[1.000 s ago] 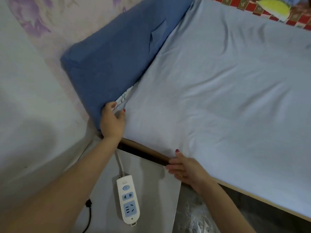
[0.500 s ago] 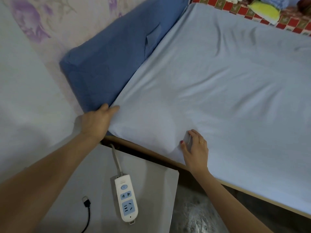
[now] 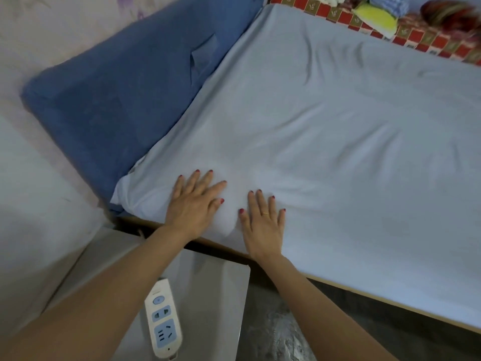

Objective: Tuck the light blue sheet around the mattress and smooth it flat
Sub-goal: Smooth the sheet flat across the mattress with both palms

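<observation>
The light blue sheet (image 3: 325, 142) covers the mattress and shows soft creases across its middle and far part. Its near-left corner (image 3: 125, 196) wraps over the mattress corner beside the dark blue pillow. My left hand (image 3: 194, 204) lies flat on the sheet near that corner, fingers spread and straight. My right hand (image 3: 263, 220) lies flat just to its right, fingers straight, a thin ring on one finger. Both palms press on the sheet close to the bed's near edge. Neither hand holds anything.
A dark blue pillow (image 3: 125, 95) leans against the wall at the bed's head. A grey bedside table (image 3: 208, 295) carries a white and blue power strip (image 3: 162, 324). The wooden bed frame edge (image 3: 364, 295) runs along the near side. Red patterned bedding (image 3: 416, 35) lies at the far side.
My left hand left the pillow corner and now lies flat on the sheet. My right hand let go of the sheet's edge and spread flat beside it.
</observation>
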